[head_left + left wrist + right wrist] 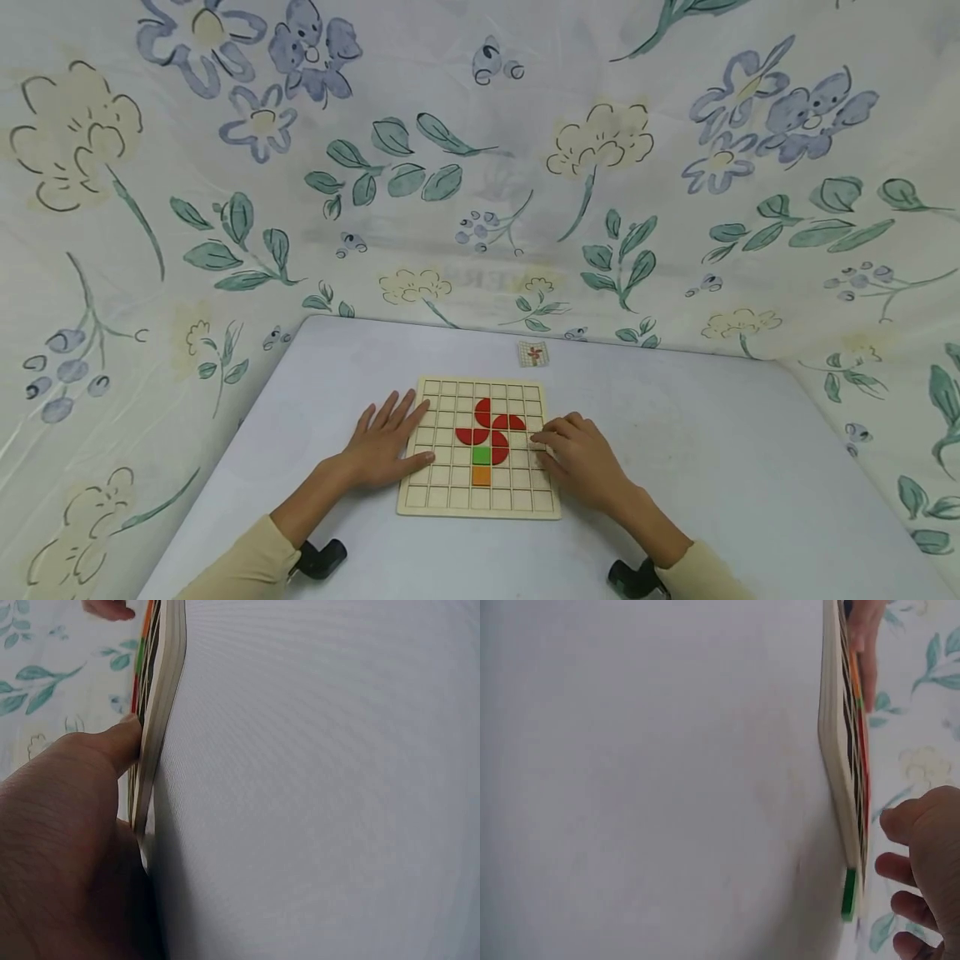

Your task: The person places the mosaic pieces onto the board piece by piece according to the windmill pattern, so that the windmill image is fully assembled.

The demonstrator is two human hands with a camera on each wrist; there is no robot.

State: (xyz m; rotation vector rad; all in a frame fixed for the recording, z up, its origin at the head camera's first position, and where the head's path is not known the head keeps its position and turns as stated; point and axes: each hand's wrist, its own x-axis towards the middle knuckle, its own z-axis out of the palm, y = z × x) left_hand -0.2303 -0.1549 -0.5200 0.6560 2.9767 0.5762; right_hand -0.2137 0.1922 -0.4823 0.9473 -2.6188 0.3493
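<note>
A square wooden grid board [442, 492] lies on the table. Four-petal red pieces [500, 447] form a pinwheel on it, above a green square tile [482, 456] and an orange square tile [482, 476]. My left hand [386, 446] rests on the board's left edge, fingers spread and thumb on top. Over the right edge hovers my right hand [581, 462], its fingers loosely bent, with nothing visible between thumb and fingertips in the right wrist view. Below those fingers, another green piece [849, 895] lies against the board's edge; the hand hides it in the head view.
A small pattern card [533, 354] with a red pinwheel lies near the back edge of the white table [697, 433]. Floral cloth [480, 208] hangs behind and at both sides. Black wrist cameras [322, 559] sit under the sleeves.
</note>
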